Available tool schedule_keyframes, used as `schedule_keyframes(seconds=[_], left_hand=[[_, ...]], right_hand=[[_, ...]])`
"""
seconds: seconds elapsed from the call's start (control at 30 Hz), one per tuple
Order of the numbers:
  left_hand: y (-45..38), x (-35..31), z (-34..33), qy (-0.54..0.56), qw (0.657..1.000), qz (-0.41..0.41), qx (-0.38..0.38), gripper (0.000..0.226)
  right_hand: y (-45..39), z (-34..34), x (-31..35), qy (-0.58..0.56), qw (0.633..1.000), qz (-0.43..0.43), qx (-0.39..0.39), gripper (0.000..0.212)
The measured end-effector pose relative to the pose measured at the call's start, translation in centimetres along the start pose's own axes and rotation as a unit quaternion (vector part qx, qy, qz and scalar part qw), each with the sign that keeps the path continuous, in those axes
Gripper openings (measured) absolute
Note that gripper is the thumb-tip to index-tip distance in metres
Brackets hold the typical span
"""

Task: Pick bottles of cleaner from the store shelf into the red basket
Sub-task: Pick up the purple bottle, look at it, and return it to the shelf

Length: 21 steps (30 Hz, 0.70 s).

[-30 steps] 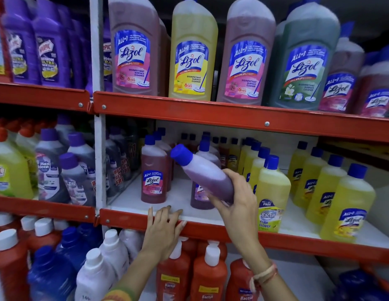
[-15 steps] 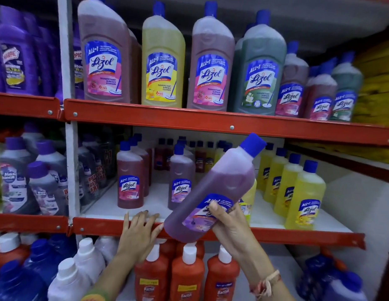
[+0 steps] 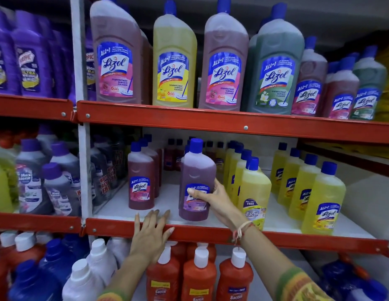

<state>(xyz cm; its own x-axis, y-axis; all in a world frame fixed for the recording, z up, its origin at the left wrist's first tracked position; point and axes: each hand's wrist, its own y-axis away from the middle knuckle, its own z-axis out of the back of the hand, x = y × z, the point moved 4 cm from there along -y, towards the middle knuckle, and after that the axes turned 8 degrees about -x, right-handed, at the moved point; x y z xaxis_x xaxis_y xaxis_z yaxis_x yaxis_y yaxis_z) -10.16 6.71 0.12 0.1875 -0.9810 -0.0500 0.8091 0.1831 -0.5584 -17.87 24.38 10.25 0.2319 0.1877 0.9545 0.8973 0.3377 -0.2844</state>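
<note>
My right hand [image 3: 217, 202] grips a purple Lizol cleaner bottle [image 3: 196, 170] with a blue cap, held upright at the front of the middle shelf [image 3: 211, 233]; whether its base touches the white shelf board I cannot tell. My left hand [image 3: 151, 233] rests flat with fingers spread on the red front edge of that shelf, just left of the bottle. A dark pink Lizol bottle [image 3: 141, 181] stands to the left, and yellow bottles [image 3: 254, 187] stand to the right. The red basket is out of view.
Large Lizol bottles [image 3: 174, 59] line the upper shelf. Orange Bactin bottles [image 3: 199, 276] and white and blue bottles [image 3: 85, 276] fill the shelf below. A white upright post [image 3: 84, 170] separates purple and grey bottles [image 3: 30, 181] on the left.
The purple bottle was tipped and tilted in my right hand out in front of the shelf; now it stands upright at the shelf's front. My left hand stayed on the shelf edge.
</note>
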Motion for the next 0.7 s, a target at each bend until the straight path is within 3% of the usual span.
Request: schedule_keyframes(seconds=[0.17,0.3,0.47,0.7], left_hand=[[-0.2,-0.1,-0.1,0.013,1.000,0.005,-0.017,0.066],[-0.3,0.0,-0.4,0.020,1.000,0.002,-0.019,0.066],[-0.1,-0.2,-0.7,0.026,0.999,-0.011,-0.016,0.076],[0.6,-0.2,-0.3,0.026,0.999,-0.026,-0.015,0.079]], right_hand=[[-1.3,-1.0,-2.1,0.008,0.999,-0.044,0.014,0.075],[-1.3,-1.1,-3.3,0.021,0.998,-0.053,0.005,0.064],[-1.0,-0.8,-3.7,0.035,0.998,-0.051,0.008,0.077],[-0.5,-0.4,-3.1,0.059,0.997,-0.041,-0.004,0.067]])
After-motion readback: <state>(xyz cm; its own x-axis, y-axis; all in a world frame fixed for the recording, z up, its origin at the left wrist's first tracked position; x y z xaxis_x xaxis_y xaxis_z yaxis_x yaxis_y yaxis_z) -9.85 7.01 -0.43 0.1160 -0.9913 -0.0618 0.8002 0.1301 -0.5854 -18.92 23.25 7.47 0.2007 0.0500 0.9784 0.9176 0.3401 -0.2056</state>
